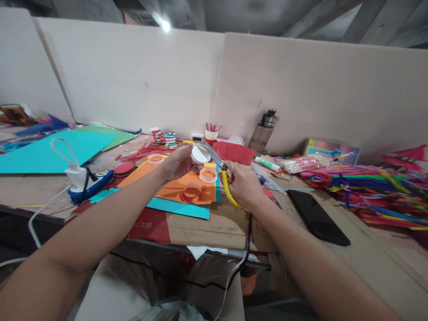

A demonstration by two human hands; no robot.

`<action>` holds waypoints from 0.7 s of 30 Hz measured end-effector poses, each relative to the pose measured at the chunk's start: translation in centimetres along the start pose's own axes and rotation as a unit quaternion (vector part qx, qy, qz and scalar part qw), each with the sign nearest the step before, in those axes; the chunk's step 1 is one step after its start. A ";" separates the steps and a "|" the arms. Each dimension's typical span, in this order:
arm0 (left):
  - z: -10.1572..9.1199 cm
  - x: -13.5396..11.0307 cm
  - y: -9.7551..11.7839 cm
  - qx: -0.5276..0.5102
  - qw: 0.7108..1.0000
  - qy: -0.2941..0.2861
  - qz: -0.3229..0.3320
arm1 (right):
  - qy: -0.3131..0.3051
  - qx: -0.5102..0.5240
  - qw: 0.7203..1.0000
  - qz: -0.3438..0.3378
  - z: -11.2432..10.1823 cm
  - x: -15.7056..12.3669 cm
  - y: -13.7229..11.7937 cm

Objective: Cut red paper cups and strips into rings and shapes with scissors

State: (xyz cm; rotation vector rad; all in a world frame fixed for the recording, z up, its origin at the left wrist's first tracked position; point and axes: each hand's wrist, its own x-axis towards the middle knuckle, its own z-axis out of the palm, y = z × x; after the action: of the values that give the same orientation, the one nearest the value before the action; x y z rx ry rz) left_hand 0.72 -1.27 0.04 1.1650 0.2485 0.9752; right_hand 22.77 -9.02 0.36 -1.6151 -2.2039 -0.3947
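Note:
Between the fingers of my left hand [179,161] is a white paper disc [201,154], held up over the table. My right hand [243,182] grips yellow-handled scissors [230,191], whose blades reach the disc's right edge; whether they are parted is too small to tell. Beneath my hands lie orange paper sheets [167,189] on top of a turquoise sheet [187,208]. Several paper rings rest there, among them a red-and-white ring [191,192] and a whitish ring [207,175]. A folded red paper piece [234,152] sits behind the scissors.
A black phone [317,217] and bundles of coloured pipe cleaners [371,191] lie to the right. A glue stick [267,163] and a dark bottle [263,133] are behind. At left are a blue power strip [92,185] with a cord and a large turquoise sheet [50,151].

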 end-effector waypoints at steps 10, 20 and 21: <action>0.4 0.0 -0.2 -0.017 1.000 0.011 0.021 | 0.010 -0.007 1.000 0.012 0.0 -0.1 0.0; -0.1 -0.1 -0.7 0.017 0.999 -0.028 -0.001 | 0.014 0.000 1.000 0.003 0.0 -0.2 0.0; -0.2 -0.1 -0.6 0.017 0.999 -0.029 -0.003 | 0.009 -0.001 1.000 0.004 -0.1 -0.2 0.0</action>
State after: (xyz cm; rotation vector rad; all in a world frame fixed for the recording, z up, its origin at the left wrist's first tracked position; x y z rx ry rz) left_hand 0.91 -1.23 -0.61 1.2206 0.2223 0.9344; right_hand 22.81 -9.22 0.35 -1.6157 -2.1843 -0.4084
